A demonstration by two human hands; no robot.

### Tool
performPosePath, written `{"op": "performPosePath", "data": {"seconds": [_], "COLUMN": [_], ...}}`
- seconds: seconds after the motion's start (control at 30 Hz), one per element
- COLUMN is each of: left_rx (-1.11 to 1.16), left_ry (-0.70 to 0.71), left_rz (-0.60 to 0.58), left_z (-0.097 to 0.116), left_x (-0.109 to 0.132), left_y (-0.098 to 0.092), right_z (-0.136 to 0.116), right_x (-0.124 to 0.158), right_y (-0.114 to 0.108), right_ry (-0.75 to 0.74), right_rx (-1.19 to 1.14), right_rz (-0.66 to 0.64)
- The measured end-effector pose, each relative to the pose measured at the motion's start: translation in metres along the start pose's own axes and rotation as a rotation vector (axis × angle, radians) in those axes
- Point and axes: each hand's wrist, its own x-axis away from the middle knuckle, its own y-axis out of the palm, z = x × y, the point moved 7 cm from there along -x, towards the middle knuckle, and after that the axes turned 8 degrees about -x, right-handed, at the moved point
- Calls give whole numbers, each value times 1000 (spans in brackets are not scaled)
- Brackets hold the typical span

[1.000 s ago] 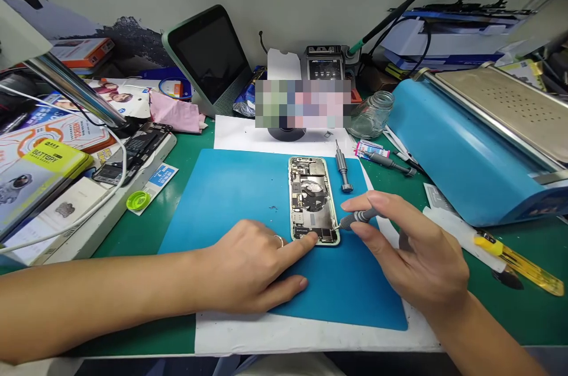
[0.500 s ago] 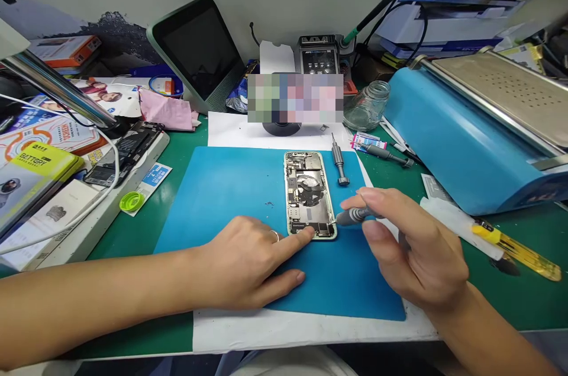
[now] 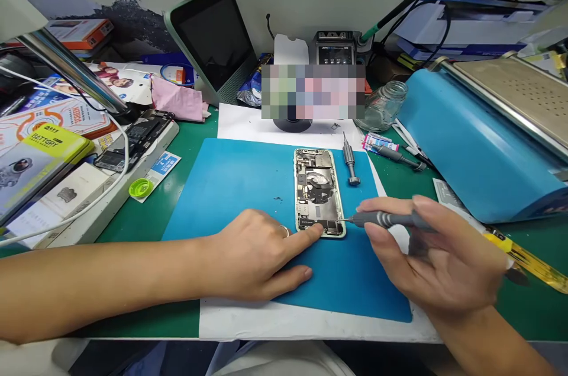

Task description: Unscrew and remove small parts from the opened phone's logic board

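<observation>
An opened phone (image 3: 319, 210) lies on the blue mat (image 3: 231, 180), its inner parts exposed. My left hand (image 3: 261, 251) rests flat beside it, the index fingertip pressed on the phone's lower end and the thumb stretched apart on the mat. In my right hand (image 3: 444, 257) a grey screwdriver (image 3: 381, 219) is gripped between thumb and fingers, held nearly level. Its thin tip reaches the phone's lower right edge; whether it touches I cannot tell. Another grey screwdriver (image 3: 349, 160) lies on the mat to the phone's upper right.
A third screwdriver (image 3: 397, 156), a glass jar (image 3: 384, 105) and a blue machine (image 3: 470, 145) are on the right, with a yellow cutter knife (image 3: 532, 260). On the left stand boxes (image 3: 48, 163), another opened phone (image 3: 133, 139) and a green cap (image 3: 141, 188). A screen (image 3: 213, 38) stands behind.
The camera view has shifted slightly. My right hand has moved right and the screwdriver has swung flatter, its tip still by the phone's lower right edge. My left fingertip stays on the phone.
</observation>
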Motion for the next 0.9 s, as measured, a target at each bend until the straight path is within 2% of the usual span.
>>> {"op": "performPosePath", "data": {"seconds": [0.17, 0.33, 0.63, 0.9], "left_rx": [5, -1, 0, -10], "left_ry": [-19, -27, -20, -17], "left_rz": [-35, -79, -72, -59], "left_z": [-2, -2, -1, -2], "left_x": [0, -1, -1, 0], "left_y": [1, 0, 1, 1], "right_z": [-11, -7, -9, -5], "right_x": [-8, -9, -5, -3], "right_y": [15, 26, 25, 25], "right_ry": [-105, -106, -101, -96], "right_rx": [-11, -56, -76, -92], "right_rz": [-77, -125, -160, -136]}}
